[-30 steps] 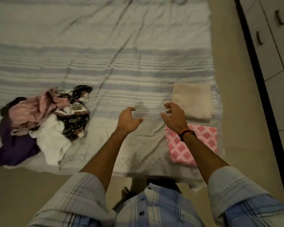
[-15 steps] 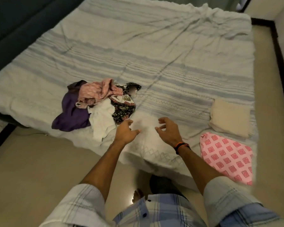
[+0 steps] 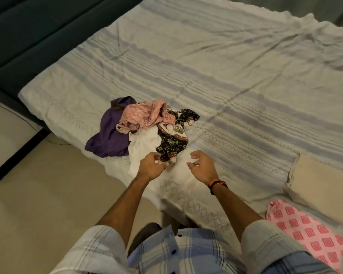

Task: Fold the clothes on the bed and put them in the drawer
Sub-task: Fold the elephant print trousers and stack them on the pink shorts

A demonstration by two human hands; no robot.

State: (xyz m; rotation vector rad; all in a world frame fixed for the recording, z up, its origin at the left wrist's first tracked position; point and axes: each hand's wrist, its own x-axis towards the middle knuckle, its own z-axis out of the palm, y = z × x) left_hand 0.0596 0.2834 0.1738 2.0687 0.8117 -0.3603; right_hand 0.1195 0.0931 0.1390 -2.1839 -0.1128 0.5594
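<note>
Nearest the camera are the rolled plaid sleeves and buttoned front of the person's shirt (image 3: 178, 252), which shows no lettering. To the right, at the bed's near corner, lies a folded pink cloth with a darker pink square print (image 3: 309, 236), and just beyond it a folded beige cloth (image 3: 323, 186); the two folded pieces sit just beside each other. Both forearms reach out over the near edge of the bed (image 3: 216, 72), whose striped, embroidered cover is creased. The left hand (image 3: 151, 165) hovers with loosely curled fingers over the edge of a white garment (image 3: 145, 145) and pinches nothing that can be seen. The right hand (image 3: 203, 165), with a dark and orange wristband (image 3: 217, 184), hangs relaxed above the bare cover, fingers slack and holding nothing. Beyond the hands is the unfolded heap: the white garment, a black patterned garment (image 3: 172, 141), a crumpled pink garment (image 3: 145, 115) on top, and a purple garment (image 3: 109, 135) at its left. No writing is readable anywhere.
</note>
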